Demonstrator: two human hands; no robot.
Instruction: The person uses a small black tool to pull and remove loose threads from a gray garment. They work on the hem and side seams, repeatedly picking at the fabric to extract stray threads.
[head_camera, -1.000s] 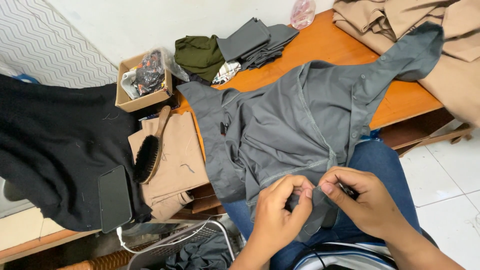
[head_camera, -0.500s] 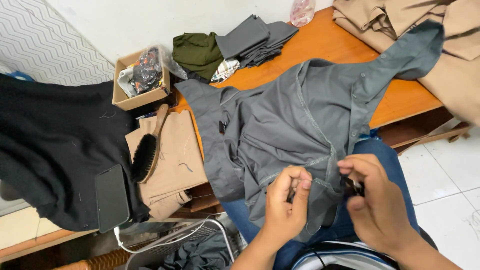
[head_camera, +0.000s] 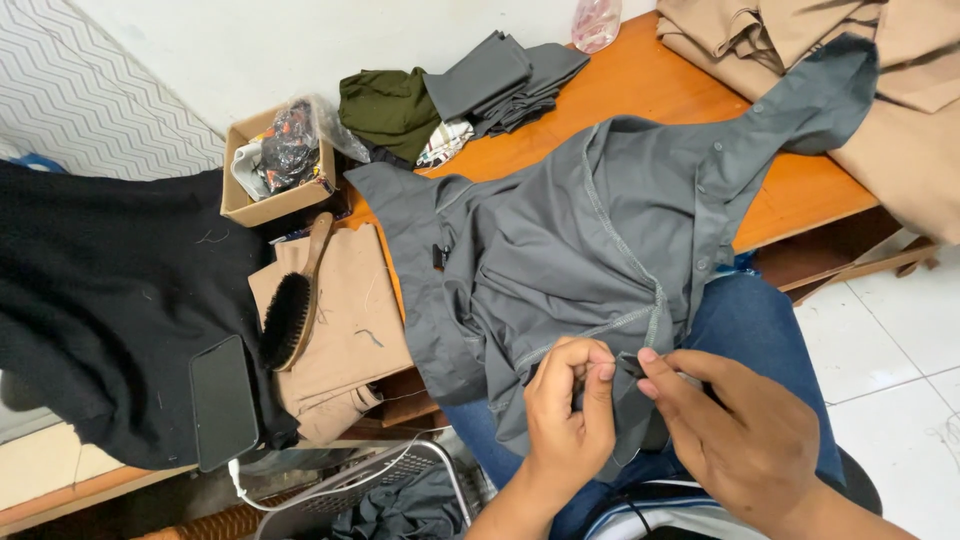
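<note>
Both hands pinching the grey shirt's (head_camera: 600, 240) hem between them — left hand (head_camera: 565, 420) gripping a fold, right hand (head_camera: 750, 440) nipping the edge just beside it, over the lap. Likely to slip if either pinch loosens — thin, slack cloth.

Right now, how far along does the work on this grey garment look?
Done: the grey shirt shows finished seams and buttons. In hand: the left hand and right hand pinch its lower edge over the lap, between fingertips; any tool there is hidden. Left: tan garments and folded dark cloths lie untouched on the wooden table.
</note>
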